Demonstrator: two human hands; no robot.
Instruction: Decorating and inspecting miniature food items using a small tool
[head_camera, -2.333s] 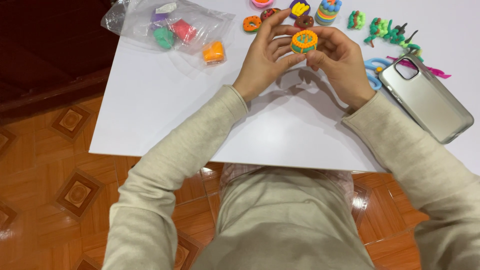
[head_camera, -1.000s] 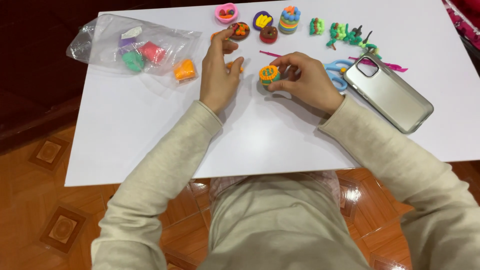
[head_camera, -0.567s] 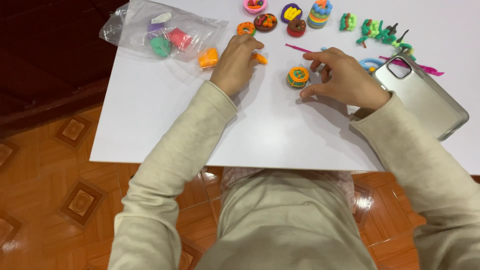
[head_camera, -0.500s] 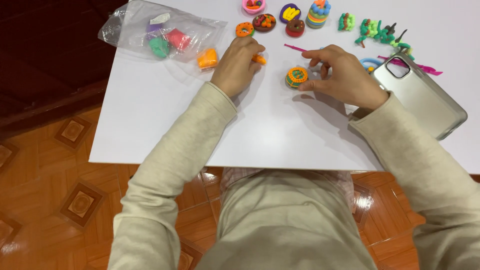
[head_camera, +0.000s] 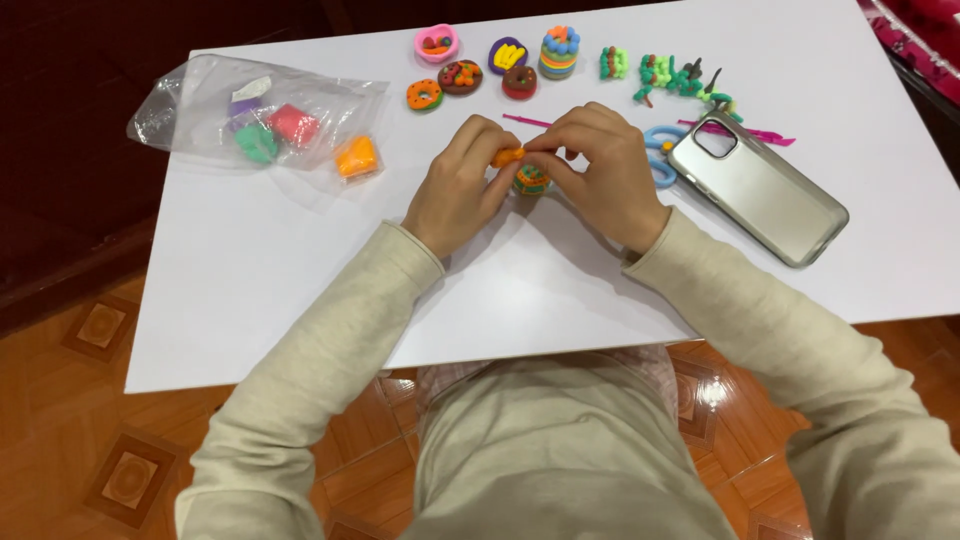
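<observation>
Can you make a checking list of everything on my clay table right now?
Surface: white rectangular table top, lying flat.
Job's things: small orange clay piece pinched between both hands; round striped clay cake on the table just below it.
Clutter: clear plastic bag of clay lumps at far left; row of small clay doughnuts and sweets along the far edge; grey phone, back side up, at right; thin pink modelling stick behind the hands.
Grippers: left hand and right hand meet fingertip to fingertip on the orange piece.
Cables: nothing seen.
Surroundings: orange patterned floor tiles.
</observation>
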